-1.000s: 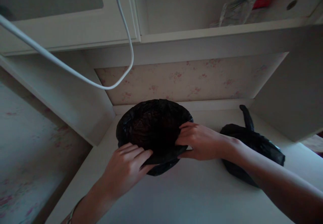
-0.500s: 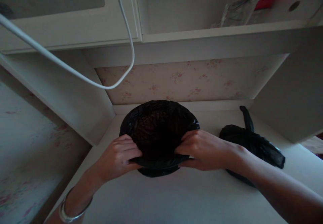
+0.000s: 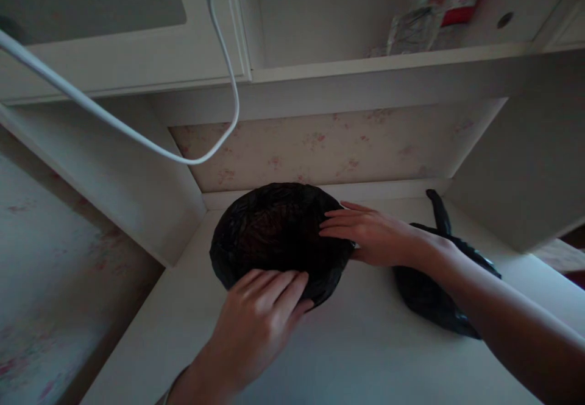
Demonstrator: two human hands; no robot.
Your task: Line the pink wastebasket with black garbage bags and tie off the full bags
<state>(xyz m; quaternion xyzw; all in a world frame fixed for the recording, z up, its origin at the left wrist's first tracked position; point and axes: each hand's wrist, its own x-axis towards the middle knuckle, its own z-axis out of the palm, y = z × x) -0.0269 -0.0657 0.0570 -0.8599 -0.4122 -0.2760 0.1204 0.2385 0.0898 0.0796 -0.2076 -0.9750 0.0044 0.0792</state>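
A round bin lined with a black trash bag (image 3: 256, 222) stands on the white surface, its mouth toward me and its inside dark. The bag is folded over the rim all round. My left hand (image 3: 269, 307) is closed over the near rim, fingers inside and thumb outside, pinching the bag's edge. At the right rim, my right hand (image 3: 365, 231) lies with its fingers stretched out over the inner side and its thumb outside. Beneath my right forearm lies another black plastic bag (image 3: 420, 289), bunched up with a strip sticking out at the back.
A white cable (image 3: 137, 137) hangs in a loop at the upper left in front of a cabinet door (image 3: 128, 64). Above is an open shelf (image 3: 320, 73) with clear plastic packaging (image 3: 411, 27). White side panels (image 3: 516, 161) and floral wallpaper (image 3: 315, 143) enclose the surface.
My left hand has moved right to the middle of the near rim. My right hand has let go of the near edge and shifted up to the right rim, fingers straightened.
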